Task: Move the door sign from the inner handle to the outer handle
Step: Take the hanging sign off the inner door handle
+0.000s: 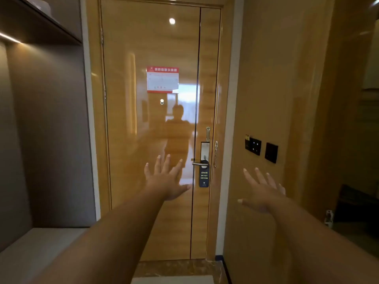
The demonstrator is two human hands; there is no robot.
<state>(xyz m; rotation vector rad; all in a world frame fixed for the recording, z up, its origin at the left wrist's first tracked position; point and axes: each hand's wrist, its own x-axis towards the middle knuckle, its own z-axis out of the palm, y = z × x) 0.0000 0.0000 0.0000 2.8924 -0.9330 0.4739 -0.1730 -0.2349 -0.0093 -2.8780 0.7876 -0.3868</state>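
Head view, so both arms are seen stretched out from the bottom of the frame. Left hand (164, 179) is spread wide at centre, nothing held, and right hand (261, 191) is spread just as wide at lower right, also empty. Further back, the door sign (203, 177) is hung on the inner handle (200, 163), right of centre, just right of the left thumb. Wall switches (261, 149) are mounted further right. A red notice (162, 79) is stuck higher up on the closed door (143, 140).
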